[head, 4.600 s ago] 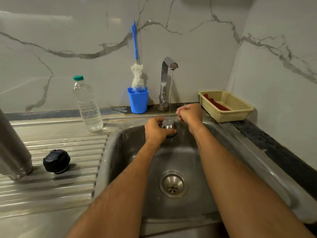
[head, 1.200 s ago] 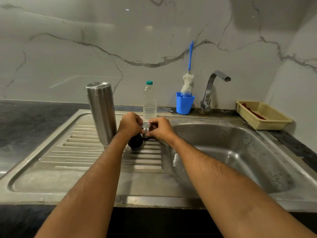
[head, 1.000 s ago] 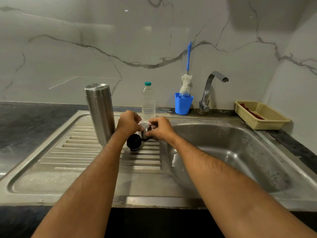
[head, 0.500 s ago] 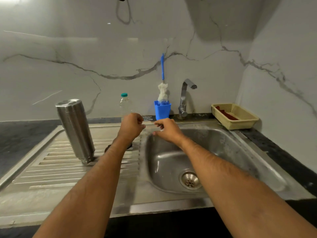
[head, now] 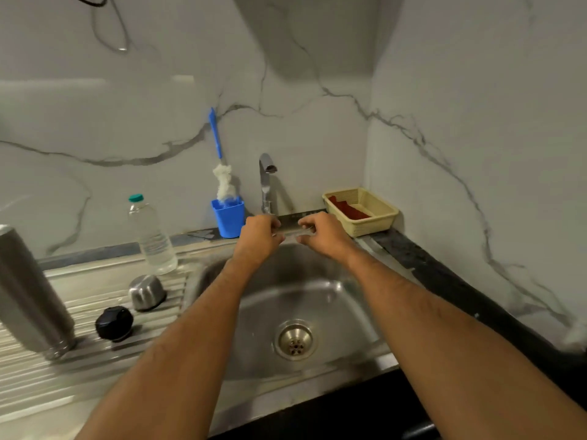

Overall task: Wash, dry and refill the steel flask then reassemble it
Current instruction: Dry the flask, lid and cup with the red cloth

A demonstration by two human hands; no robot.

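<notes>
Flask body (head: 27, 293) stands upside down on the drainboard (head: 79, 373) far left, black stopper (head: 113, 323) and steel cup (head: 146, 292) beside it. My left hand (head: 259, 238) and right hand (head: 320, 235) hang curled over the sink (head: 343, 300), holding nothing. Ribbed, wet board, so that flask could tip if bumped.

A home kitchen, at the washing-up corner. A steel sink (head: 333, 300) with a drain (head: 295, 339) is set in a dark counter (head: 444, 281), with a ribbed drainboard (head: 63, 369) to its left. Behind the sink a tap (head: 266, 182) stands against marble-look wall tiles (head: 317, 106). Left of the tap a bottle brush (head: 222, 173) stands in a blue cup (head: 228, 217); right of the tap sits a yellow basket (head: 368, 217).
</notes>
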